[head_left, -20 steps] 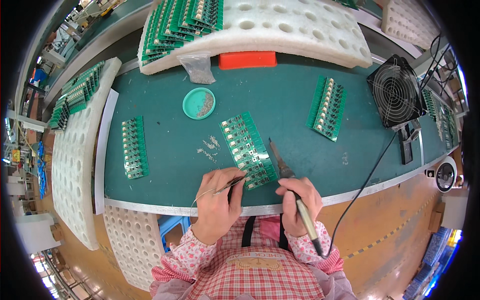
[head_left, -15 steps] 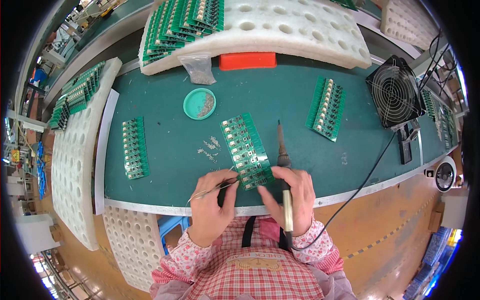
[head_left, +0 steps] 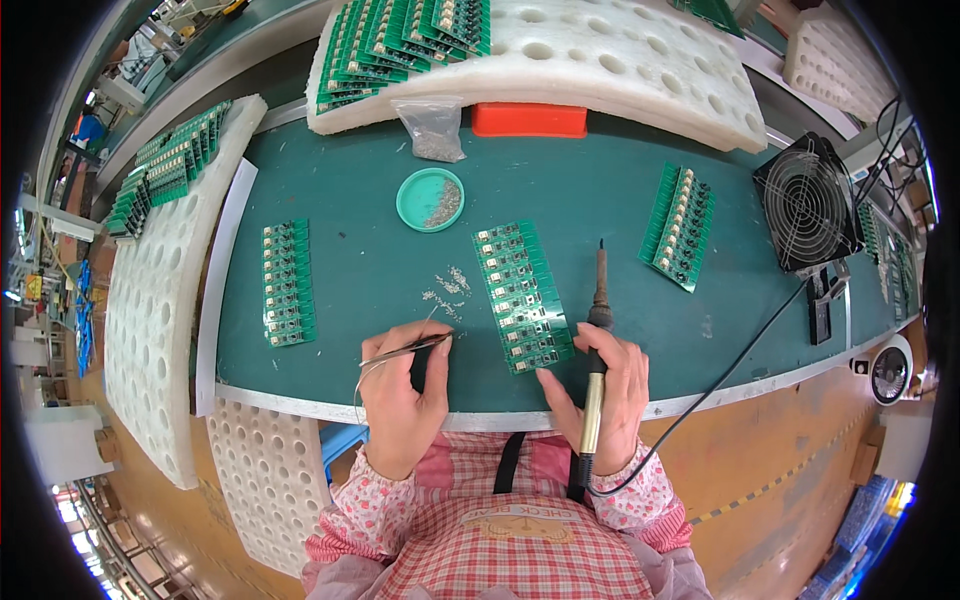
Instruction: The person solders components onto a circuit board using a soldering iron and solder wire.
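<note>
A panel of green circuit boards point(head_left: 522, 298) lies on the green mat in front of me, tilted slightly. My right hand point(head_left: 612, 385) grips a soldering iron point(head_left: 592, 395), its tip pointing away from me, just right of the panel. The right thumb rests by the panel's near end. Tweezers point(head_left: 408, 350) are in my left hand point(head_left: 405, 405), along with a thin strand of wire that curves off to the left. That hand is apart from the panel, close to a scatter of tiny loose parts point(head_left: 448, 288).
A round green dish point(head_left: 430, 200) of small parts and a clear plastic bag point(head_left: 433, 130) stand farther back, near a red bin point(head_left: 530, 120). More panels lie left point(head_left: 288, 283) and right point(head_left: 680, 228). White foam racks point(head_left: 600, 50) and a black fan point(head_left: 808, 205) border the bench.
My left hand, with the tweezers, has drawn back from the panel's left edge toward the left. The right hand still holds the soldering iron. The whole view has shifted somewhat.
</note>
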Available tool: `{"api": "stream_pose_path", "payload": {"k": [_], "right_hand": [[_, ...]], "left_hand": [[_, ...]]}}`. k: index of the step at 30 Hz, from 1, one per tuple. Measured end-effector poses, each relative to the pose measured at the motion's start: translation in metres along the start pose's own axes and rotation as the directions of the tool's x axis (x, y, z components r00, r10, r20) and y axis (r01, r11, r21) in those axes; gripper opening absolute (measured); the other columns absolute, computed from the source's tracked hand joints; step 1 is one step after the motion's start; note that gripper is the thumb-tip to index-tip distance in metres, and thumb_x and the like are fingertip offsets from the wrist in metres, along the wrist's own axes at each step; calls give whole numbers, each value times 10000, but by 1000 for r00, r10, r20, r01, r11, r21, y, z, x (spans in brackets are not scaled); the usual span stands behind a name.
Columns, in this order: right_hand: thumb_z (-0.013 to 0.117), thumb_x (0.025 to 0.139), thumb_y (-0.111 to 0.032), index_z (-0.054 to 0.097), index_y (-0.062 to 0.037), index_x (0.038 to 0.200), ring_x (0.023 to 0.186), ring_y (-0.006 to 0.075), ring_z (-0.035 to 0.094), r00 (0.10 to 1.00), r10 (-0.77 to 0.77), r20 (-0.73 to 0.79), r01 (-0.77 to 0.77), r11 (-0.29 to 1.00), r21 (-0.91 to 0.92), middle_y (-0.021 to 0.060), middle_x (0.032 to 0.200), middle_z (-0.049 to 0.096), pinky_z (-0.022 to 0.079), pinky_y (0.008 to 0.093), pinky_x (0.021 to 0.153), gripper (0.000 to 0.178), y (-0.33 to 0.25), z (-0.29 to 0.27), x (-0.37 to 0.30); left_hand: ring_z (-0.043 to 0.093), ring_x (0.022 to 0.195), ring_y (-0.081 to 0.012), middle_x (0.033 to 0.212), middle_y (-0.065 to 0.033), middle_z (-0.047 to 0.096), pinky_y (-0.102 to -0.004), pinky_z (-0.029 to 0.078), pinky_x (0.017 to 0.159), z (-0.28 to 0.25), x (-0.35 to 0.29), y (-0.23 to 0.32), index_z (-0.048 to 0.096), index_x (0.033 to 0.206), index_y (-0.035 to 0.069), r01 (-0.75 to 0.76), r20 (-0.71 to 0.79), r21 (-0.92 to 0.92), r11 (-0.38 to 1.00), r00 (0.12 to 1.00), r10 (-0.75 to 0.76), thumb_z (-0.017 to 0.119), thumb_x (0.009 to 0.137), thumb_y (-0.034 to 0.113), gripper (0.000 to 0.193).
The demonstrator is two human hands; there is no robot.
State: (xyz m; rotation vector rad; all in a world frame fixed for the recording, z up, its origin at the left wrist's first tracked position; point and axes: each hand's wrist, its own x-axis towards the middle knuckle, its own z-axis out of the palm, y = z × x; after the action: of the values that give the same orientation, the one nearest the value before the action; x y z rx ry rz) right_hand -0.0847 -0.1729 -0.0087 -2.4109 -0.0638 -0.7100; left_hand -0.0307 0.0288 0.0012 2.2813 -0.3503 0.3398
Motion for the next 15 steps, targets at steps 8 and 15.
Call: {"api": "stream_pose_path", "payload": {"k": [8, 15], "right_hand": [[858, 720, -91, 542, -28, 1261, 856, 284, 616, 1000, -7, -4, 7, 1000, 10, 113, 1053, 634, 462, 397, 746, 630, 2, -1, -2], [855, 730, -88, 539, -21, 1261, 854, 281, 615, 1000, -12, 3, 12, 1000, 13, 108, 1050, 632, 464, 395, 742, 622, 2, -1, -2]], "left_hand": [[652, 828, -263, 974, -43, 721, -355, 448, 842, 6, 4, 0, 692, 999, 61, -10, -33, 43, 999, 999, 12, 724, 851, 19, 157], [616, 857, -280, 952, -59, 697, -348, 478, 805, 9, 5, -1, 681, 968, 49, -21, -44, 74, 997, 999, 24, 669, 900, 25, 73]]}}
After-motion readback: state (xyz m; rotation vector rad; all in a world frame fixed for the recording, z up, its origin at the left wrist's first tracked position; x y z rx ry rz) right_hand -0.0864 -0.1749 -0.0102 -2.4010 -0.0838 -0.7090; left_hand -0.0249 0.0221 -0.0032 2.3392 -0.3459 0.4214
